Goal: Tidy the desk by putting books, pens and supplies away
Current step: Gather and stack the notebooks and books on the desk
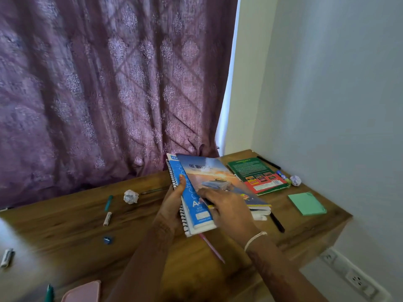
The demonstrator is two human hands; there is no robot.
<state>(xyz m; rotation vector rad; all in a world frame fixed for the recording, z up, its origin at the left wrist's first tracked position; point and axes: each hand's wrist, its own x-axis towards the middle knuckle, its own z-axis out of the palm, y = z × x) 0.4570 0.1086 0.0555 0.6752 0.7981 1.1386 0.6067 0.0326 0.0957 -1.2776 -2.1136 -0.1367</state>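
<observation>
Two books stacked mid-desk (76, 225): a blue spiral notebook (200, 216), "A4" legible on its cover and the rest blurred, with a picture-cover book (209, 173) skewed on top. Left hand (172, 205) grips the notebook's spiral edge, thumb on the cover. Right hand (226, 210) rests on the top book; can't tell if it grips. Green-red book (257, 173) beside them, text unreadable.
</observation>
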